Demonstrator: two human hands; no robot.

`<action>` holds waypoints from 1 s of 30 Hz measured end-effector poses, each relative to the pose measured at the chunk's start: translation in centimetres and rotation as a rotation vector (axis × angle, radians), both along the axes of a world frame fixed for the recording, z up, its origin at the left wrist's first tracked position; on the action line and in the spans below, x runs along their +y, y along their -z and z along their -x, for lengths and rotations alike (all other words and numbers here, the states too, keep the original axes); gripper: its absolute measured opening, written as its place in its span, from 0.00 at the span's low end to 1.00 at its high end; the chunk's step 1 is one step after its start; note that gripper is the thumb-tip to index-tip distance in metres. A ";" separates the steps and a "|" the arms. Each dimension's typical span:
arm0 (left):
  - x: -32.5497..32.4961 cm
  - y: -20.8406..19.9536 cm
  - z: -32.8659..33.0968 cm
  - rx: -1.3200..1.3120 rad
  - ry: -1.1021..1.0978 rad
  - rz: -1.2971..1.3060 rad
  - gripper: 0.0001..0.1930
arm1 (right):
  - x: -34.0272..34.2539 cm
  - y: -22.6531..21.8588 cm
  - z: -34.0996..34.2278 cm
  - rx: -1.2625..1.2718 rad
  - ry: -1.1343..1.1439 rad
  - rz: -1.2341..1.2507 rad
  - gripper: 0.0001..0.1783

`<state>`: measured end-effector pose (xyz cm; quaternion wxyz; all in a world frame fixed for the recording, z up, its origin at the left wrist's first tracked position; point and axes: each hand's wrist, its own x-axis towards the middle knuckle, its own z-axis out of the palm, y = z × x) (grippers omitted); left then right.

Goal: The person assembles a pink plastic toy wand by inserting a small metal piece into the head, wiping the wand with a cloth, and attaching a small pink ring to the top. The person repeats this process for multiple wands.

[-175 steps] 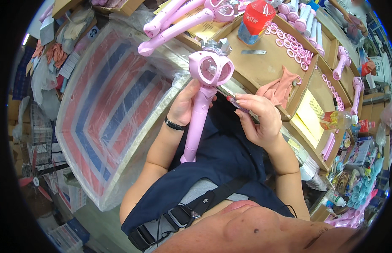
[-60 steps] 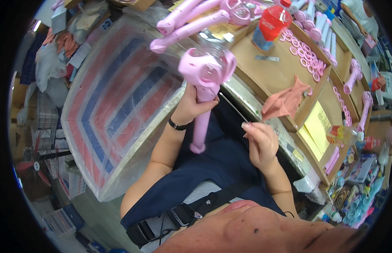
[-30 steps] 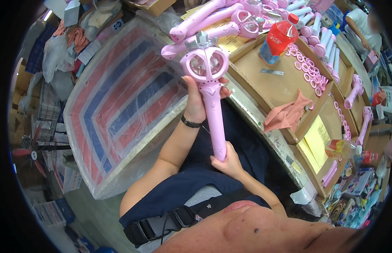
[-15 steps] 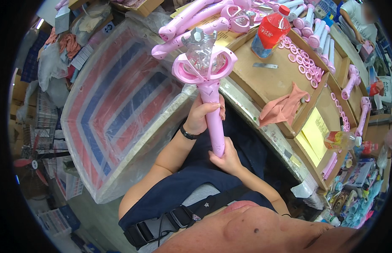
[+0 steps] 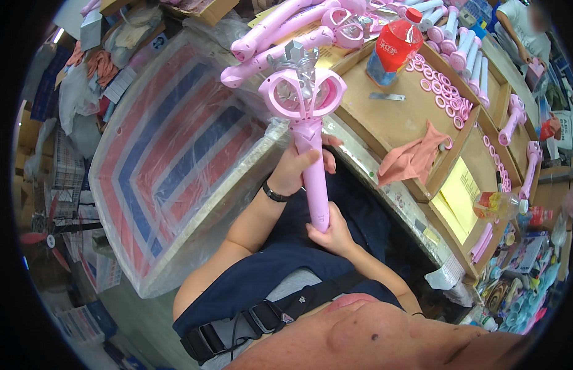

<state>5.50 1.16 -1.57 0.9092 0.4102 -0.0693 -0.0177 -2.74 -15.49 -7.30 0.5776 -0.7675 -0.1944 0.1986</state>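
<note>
A pink toy wand (image 5: 315, 191) with a clear, crown-topped head inside a pink open frame stands tilted in front of me. My left hand (image 5: 294, 168) is around the upper handle, with its thumb across the front. Its fingers reach out loosely past the far side of the handle. Lower down, my right hand (image 5: 334, 233) is closed round the bottom end of the handle. Several similar pink wands (image 5: 280, 55) lie beyond the head of the held one.
On the right, cardboard trays (image 5: 366, 117) hold pink rings (image 5: 443, 92), an orange cloth (image 5: 413, 154) and a metal strip (image 5: 387, 96). A red-labelled bottle (image 5: 394, 46) stands there, and another bottle (image 5: 499, 205) lies nearby. A plastic-covered striped surface (image 5: 175, 160) is at left. Another person (image 5: 523, 31) is at far right.
The wand's head has turned a little and shifted slightly right. My left hand's fingers have loosened and stretched outward from the handle. The right hand keeps its place at the bottom end.
</note>
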 end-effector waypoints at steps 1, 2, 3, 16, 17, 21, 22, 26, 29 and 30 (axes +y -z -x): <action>-0.1 0.4 0.3 0.042 -0.017 -0.033 0.23 | 0.0 0.0 0.0 0.011 0.004 0.004 0.30; -0.1 0.7 0.5 0.069 -0.014 -0.076 0.21 | 0.0 0.1 0.0 0.041 0.006 0.017 0.30; -0.1 1.0 0.7 0.094 -0.017 -0.116 0.18 | -0.1 0.1 0.1 0.013 0.010 0.007 0.30; 1.7 0.2 -2.0 -0.028 -0.104 0.300 0.52 | -0.4 0.0 0.2 0.004 -0.041 -0.010 0.29; 1.4 0.6 -1.5 0.017 -0.104 0.279 0.52 | -0.3 0.0 0.2 0.010 -0.037 -0.012 0.29; 0.7 1.8 0.0 -0.007 0.022 -0.067 0.26 | -0.3 0.2 0.1 0.027 -0.001 0.019 0.30; 0.4 1.9 0.2 0.061 -0.002 0.015 0.14 | -0.3 0.3 0.1 0.025 0.002 0.020 0.30; 0.4 1.8 0.1 0.069 0.007 0.068 0.13 | -0.4 0.5 0.2 0.050 0.000 0.016 0.30; 0.2 1.5 0.2 0.071 -0.012 0.075 0.12 | -0.3 0.6 0.3 0.091 -0.002 0.010 0.30; 0.2 1.4 0.2 0.080 -0.015 0.082 0.12 | -0.3 0.7 0.3 0.077 0.002 0.013 0.30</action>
